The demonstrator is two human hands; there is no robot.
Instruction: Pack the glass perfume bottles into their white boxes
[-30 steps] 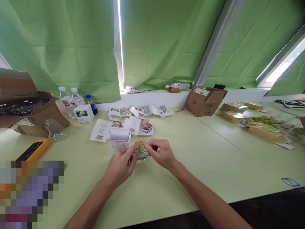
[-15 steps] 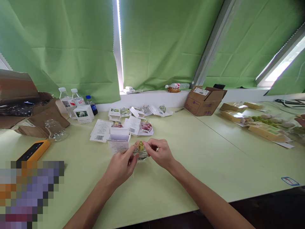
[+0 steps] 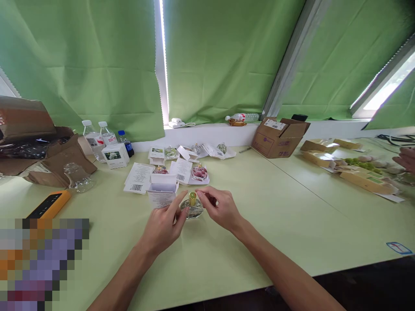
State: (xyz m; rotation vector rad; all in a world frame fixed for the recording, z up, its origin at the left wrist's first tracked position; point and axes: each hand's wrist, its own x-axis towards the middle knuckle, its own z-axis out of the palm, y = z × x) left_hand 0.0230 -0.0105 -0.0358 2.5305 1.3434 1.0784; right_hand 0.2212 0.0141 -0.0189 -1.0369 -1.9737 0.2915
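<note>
Green curtains [image 3: 97, 65] hang behind a long pale green table [image 3: 266, 246]. Near the table's middle, a round glass bottle [image 3: 192, 210] with a gold cap [image 3: 192, 198] stands upright on the tabletop between the two hands.

The left hand [image 3: 161, 225] sits just left of the bottle, narrowly curled, with its fingers [image 3: 180, 203] at the bottle's shoulder; I cannot tell whether they grip it. The right hand [image 3: 220, 209] sits just right of the bottle, loosely open and holding nothing, its fingertips [image 3: 205, 195] near the cap but apart from it.

A rounded glass body like this seems best steadied low with the fingertips, and any touch on the small cap is best kept light and square to the neck, so the bottle does not rock on its curved base.

Just behind the bottle stands an open white carton [image 3: 162, 183], with barcoded leaflets [image 3: 136, 182] to its left and a glass bottle with red contents [image 3: 199, 172] farther back. Left of the bottle lies a yellow and black device [image 3: 48, 204]. Far to its right, another person's hand [image 3: 406, 159] is beside some cardboard trays [image 3: 366, 181].
</note>
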